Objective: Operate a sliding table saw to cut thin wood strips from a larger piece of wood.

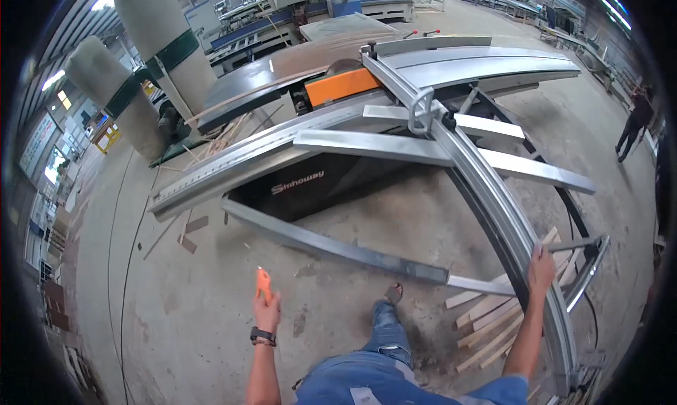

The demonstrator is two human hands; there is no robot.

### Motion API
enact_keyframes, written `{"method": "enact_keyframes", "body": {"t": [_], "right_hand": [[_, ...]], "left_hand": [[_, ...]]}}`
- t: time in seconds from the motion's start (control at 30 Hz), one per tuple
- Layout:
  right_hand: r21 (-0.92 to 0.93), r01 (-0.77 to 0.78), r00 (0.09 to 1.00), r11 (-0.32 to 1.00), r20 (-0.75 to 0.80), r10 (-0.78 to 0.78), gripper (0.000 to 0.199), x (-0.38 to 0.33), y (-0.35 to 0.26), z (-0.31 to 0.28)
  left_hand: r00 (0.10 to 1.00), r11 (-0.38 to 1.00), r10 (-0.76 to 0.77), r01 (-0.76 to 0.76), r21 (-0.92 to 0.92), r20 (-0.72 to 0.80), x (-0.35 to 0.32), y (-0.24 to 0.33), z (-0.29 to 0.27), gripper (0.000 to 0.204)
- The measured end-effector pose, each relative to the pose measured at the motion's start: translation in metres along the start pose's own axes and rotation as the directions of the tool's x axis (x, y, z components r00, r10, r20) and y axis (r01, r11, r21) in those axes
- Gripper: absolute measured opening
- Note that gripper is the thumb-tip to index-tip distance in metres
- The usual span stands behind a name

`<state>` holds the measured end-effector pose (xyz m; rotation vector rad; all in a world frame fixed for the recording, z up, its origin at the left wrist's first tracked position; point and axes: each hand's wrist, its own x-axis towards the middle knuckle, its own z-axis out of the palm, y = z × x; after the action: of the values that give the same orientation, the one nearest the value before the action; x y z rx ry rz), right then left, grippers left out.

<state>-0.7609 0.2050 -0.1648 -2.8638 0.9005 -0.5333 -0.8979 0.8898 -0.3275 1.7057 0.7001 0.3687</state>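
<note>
My left hand [266, 310] is closed around an orange-handled utility knife [264, 283], held upright over the floor with a small pale tip at its top. My right hand [541, 269] is closed on the edge of a long aluminium fence rail [499, 204], which curves across the right side of a sliding table saw. Two aluminium bars [377, 147] pass under this rail. On the rail sits a metal clamp loop [422, 113]. An orange guard [343, 88] covers part of the saw beyond it.
A grey support arm [338, 248] crosses low in front of me. Wooden strips [486, 324] lie on the floor by the rail, and offcuts [189, 236] are scattered at left. Dust-collector bags [166, 41] stand at far left. Another person [637, 119] is at far right.
</note>
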Motion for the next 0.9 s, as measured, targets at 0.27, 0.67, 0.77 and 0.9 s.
{"method": "enact_keyframes", "body": {"t": [0.27,0.67,0.77,0.9], "right_hand": [[0.028,-0.095,0.995,0.995,0.022,0.095,0.05,0.021,0.014,0.043],[0.055,-0.09,0.973,0.994,-0.208,0.099,0.036,0.04,-0.024,0.045],[0.068,-0.109,0.974,0.992,-0.191,0.12,0.037,0.039,-0.03,0.045],[0.142,-0.123,0.976,0.982,-0.161,0.146,0.042,0.05,-0.042,0.036]], "left_hand": [[0.981,0.94,0.179,-0.146,-0.31,0.081,0.088,0.241,0.073,0.03],[0.683,0.904,0.425,-0.283,-0.322,0.594,0.104,0.42,0.296,0.021],[0.479,0.896,0.424,-0.348,-0.277,0.769,0.071,0.438,0.366,0.019],[0.044,0.917,0.203,-0.359,-0.174,0.978,0.019,0.447,0.451,0.023]]}}
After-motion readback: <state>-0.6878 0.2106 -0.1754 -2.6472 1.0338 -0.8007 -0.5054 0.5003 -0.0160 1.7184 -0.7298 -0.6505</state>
